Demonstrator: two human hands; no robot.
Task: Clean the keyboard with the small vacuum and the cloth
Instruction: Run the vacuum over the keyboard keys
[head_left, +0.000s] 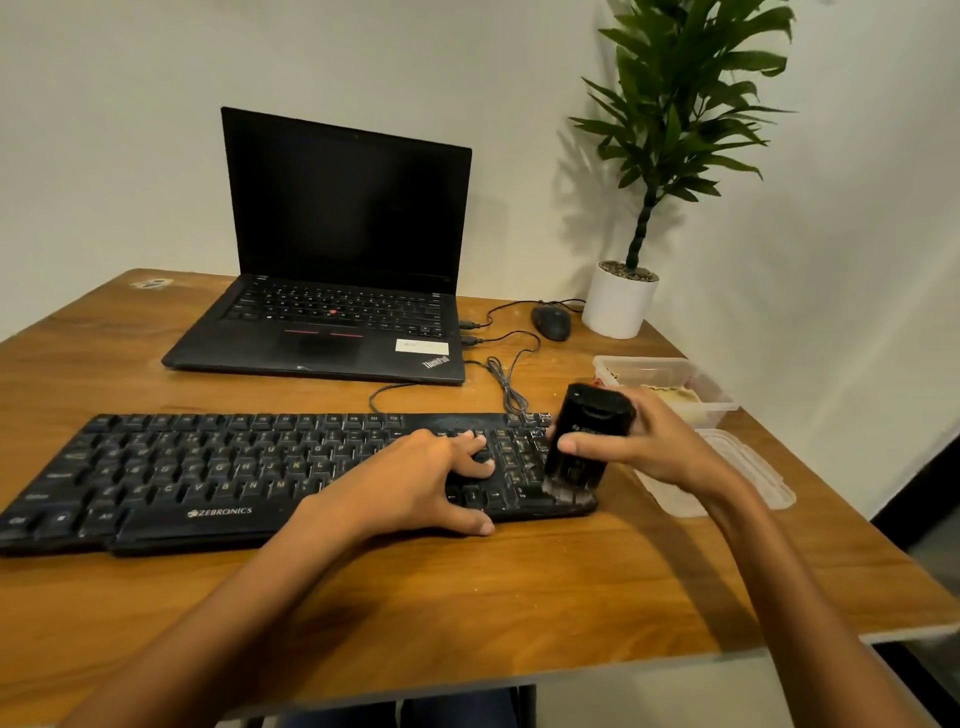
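Note:
A black Zebronics keyboard (208, 473) lies across the near part of the wooden table (467, 597). My right hand (654, 441) grips a small black vacuum (589, 434), held upright with its brush end down on the number pad at the keyboard's right end. My left hand (415, 483) rests flat on the keys just left of the vacuum, fingers spread, thumb over the front edge. A yellowish cloth (675, 397) lies in a clear plastic box (670, 371) behind my right hand.
An open black laptop (337, 260) stands behind the keyboard. A black mouse (551, 322) and cables lie to its right. A potted plant (621, 304) stands at the back right corner. A clear lid (748, 473) lies near the table's right edge.

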